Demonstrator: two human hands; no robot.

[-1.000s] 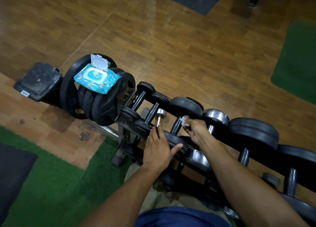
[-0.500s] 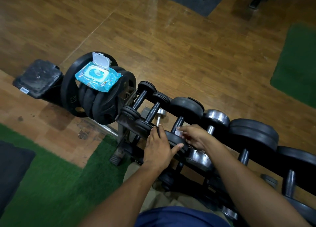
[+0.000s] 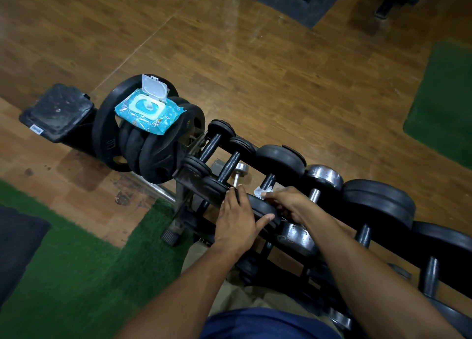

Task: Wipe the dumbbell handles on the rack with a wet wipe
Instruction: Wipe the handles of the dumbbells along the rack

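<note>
White wet wipe (image 3: 258, 191) crumpled against black dumbbell handle (image 3: 268, 181).

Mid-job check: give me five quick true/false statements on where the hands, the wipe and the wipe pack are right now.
1. The right hand holds the wet wipe against a dumbbell handle. True.
2. The left hand holds a second wipe. False: it rests on a black dumbbell head.
3. The wipe pack has its lid shut. False: the lid stands open.
4. The pack lies on the weight plates. True.
5. The pack lies on the floor. False: it is on the plates.
</note>
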